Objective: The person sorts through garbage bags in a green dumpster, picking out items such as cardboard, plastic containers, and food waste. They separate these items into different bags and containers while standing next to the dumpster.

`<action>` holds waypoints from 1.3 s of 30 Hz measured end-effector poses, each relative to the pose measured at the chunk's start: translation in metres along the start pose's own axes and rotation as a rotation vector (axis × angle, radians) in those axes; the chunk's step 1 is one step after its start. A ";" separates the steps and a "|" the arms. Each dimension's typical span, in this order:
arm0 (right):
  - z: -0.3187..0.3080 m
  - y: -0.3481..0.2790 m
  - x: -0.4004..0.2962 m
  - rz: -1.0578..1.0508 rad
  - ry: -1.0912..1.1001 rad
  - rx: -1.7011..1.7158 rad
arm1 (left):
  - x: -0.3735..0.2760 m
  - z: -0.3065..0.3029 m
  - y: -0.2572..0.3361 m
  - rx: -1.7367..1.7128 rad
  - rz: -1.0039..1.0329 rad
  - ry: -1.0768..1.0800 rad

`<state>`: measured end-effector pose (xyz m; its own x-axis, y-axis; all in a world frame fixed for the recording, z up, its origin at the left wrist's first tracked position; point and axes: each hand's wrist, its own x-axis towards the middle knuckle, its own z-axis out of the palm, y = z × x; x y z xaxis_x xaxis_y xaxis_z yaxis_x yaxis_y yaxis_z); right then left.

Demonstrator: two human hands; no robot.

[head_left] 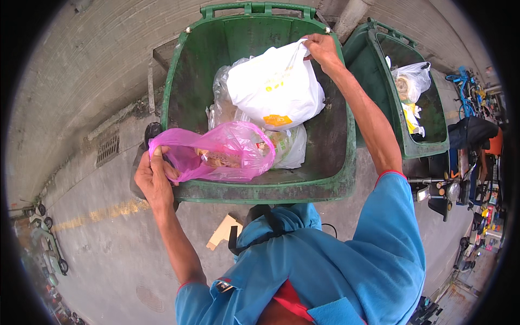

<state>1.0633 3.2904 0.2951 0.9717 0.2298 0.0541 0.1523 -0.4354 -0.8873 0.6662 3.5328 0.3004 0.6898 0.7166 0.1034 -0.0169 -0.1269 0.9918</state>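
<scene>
A large green plastic wheeled bin (268, 193) stands open in front of me. At its front left corner my left hand (156, 174) pinches the rim of a pink translucent plastic bag (235, 140), whose mouth is open and shows brownish scraps inside. Higher up on the right, my right hand (321, 50) grips the top corner of a white plastic bag (276, 89) with yellow print. The white bag is over the bin's inside, above clear plastic bags (223, 99). A whitish bag with green print (290, 148) lies beside the pink one.
A second green bin (424, 150) with bagged waste (410, 83) stands at right. Behind are a concrete wall (93, 69) and a pipe (351, 16). A cardboard piece (223, 231) lies on the ground near a drain grate (108, 151). Parked motorbikes (451, 189) line the right.
</scene>
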 end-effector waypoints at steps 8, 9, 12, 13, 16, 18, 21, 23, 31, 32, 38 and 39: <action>-0.044 0.006 0.045 -0.294 0.279 0.035 | -0.004 -0.017 0.005 -0.015 -0.038 0.026; -0.044 0.015 0.050 -0.271 0.240 0.120 | -0.006 -0.018 0.003 -0.030 -0.045 0.020; -0.054 0.025 0.061 -0.261 0.325 0.302 | -0.007 -0.012 -0.009 -0.056 -0.025 0.039; -0.060 0.020 0.065 -0.260 0.351 0.380 | -0.006 -0.008 -0.014 -0.084 -0.004 0.040; -0.080 -0.003 0.073 -0.424 0.457 0.449 | 0.000 0.003 -0.022 -0.145 -0.020 0.096; -0.086 -0.012 0.075 -0.470 0.502 0.487 | 0.007 0.007 -0.021 -0.205 -0.011 0.090; -0.083 -0.012 0.077 -0.425 0.550 0.226 | 0.019 0.008 -0.014 -0.189 -0.009 0.070; -0.086 -0.015 0.083 -0.476 0.612 0.157 | 0.026 0.007 -0.012 -0.186 -0.029 0.115; -0.107 -0.055 0.102 -0.725 0.501 0.468 | 0.038 0.010 -0.036 -0.182 -0.027 0.175; -0.089 -0.038 0.092 -0.784 0.487 0.383 | 0.038 0.009 -0.038 -0.184 -0.037 0.178; 0.008 0.130 0.032 -0.344 -0.688 -1.032 | 0.038 0.005 -0.034 -0.221 -0.059 0.155; 0.016 0.142 0.034 -0.302 -0.678 -1.076 | 0.038 0.007 -0.032 -0.235 -0.068 0.167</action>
<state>1.1149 3.2497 0.1635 0.6386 0.6928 -0.3350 0.7207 -0.6910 -0.0553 0.6983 3.5597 0.2716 0.5668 0.8234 0.0274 -0.1549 0.0738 0.9852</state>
